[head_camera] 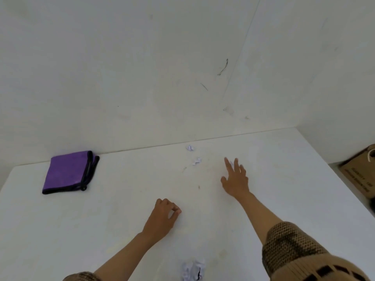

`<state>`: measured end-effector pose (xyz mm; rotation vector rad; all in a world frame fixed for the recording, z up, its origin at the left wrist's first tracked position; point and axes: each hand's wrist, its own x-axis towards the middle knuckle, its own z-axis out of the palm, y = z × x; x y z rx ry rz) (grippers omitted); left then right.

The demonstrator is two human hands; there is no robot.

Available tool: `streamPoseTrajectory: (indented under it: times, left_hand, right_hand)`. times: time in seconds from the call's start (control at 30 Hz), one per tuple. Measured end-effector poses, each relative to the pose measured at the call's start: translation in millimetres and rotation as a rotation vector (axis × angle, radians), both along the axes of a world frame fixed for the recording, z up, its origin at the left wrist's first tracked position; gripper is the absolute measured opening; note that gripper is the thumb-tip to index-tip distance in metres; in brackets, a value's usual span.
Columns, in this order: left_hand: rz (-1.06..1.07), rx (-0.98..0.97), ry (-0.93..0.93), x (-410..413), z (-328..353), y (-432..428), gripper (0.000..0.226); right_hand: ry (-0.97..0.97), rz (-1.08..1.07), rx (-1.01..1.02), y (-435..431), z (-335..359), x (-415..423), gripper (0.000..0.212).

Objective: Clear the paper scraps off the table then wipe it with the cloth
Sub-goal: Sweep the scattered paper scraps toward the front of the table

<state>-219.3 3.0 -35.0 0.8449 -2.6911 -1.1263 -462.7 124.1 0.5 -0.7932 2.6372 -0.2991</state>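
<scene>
A folded purple cloth (70,172) with black trim lies at the back left of the white table (121,199). Two small crumpled paper scraps (190,147) (196,160) rest near the far edge by the wall. A larger crumpled scrap (193,270) sits near the front edge between my arms. My left hand (164,216) rests on the table with fingers curled and fingertips pinched; whether it holds anything I cannot see. My right hand (235,177) is stretched forward with fingers spread, right of the two far scraps, and a bit of white shows between its fingers.
White walls meet in a corner behind the table, with dark scuff marks (223,67). A brown cardboard box (361,175) stands off the table's right edge. My sleeves are brown knit.
</scene>
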Motion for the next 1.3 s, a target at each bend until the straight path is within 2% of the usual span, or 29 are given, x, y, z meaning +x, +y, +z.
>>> streamPoseTrajectory:
  times: [0.1,0.17,0.27,0.33,0.47,0.57,0.67,0.77,0.87,1.0,1.2,1.23,1.3]
  left_hand:
    - [0.081,-0.159,0.12,-7.3,-11.7,-18.8,0.011]
    - [0.129,-0.169,0.135,-13.5,-14.2,-32.3,0.012]
    - [0.099,-0.146,0.078,-24.0,-17.0,-49.3,0.031]
    - [0.053,-0.18,0.087,-32.5,-16.4,-58.9,0.044]
    - [0.016,-0.217,0.039,-39.9,-25.6,-73.3,0.047]
    - [0.047,-0.291,0.02,-42.4,-32.4,-77.9,0.051]
    - [0.09,-0.351,0.103,-54.8,-32.6,-86.4,0.045]
    - [0.094,-0.319,0.175,-83.0,-28.1,-100.1,0.042]
    - [0.067,-0.255,0.17,-117.7,-17.3,-110.6,0.036]
    - [-0.057,-0.179,0.073,-161.9,1.7,-119.8,0.048]
    - [-0.323,-0.301,-0.115,-186.3,2.1,-124.1,0.077]
    - [-0.356,-0.268,-0.157,-186.3,-0.2,-122.8,0.075]
    - [-0.314,-0.087,-0.167,-187.6,-2.7,-118.3,0.052]
  right_hand:
    - [-0.116,-0.034,-0.111,-12.8,-9.7,-11.0,0.065]
    - [-0.137,-0.024,-0.2,-14.6,-20.9,-11.5,0.058]
    - [0.061,-0.005,-0.282,-11.7,-37.0,-6.3,0.035]
    - [0.129,-0.057,-0.37,-13.4,-40.2,-4.6,0.028]
    - [0.092,-0.079,-0.449,-38.3,-33.4,-7.8,0.03]
    - [0.046,0.057,-0.504,-70.8,-24.1,-1.5,0.041]
    - [0.027,0.218,-0.414,-96.3,-26.5,9.9,0.051]
    - [0.077,0.237,-0.254,-104.8,-37.0,20.9,0.046]
    - [0.109,0.162,-0.32,-102.8,-42.6,28.8,0.041]
    - [0.136,0.154,-0.392,-94.8,-48.6,28.7,0.036]
    - [0.217,0.149,-0.427,-88.1,-49.5,32.5,0.032]
    - [0.231,0.145,-0.419,-86.1,-50.9,32.8,0.032]
    - [0.224,0.147,-0.431,-81.6,-53.3,34.6,0.031]
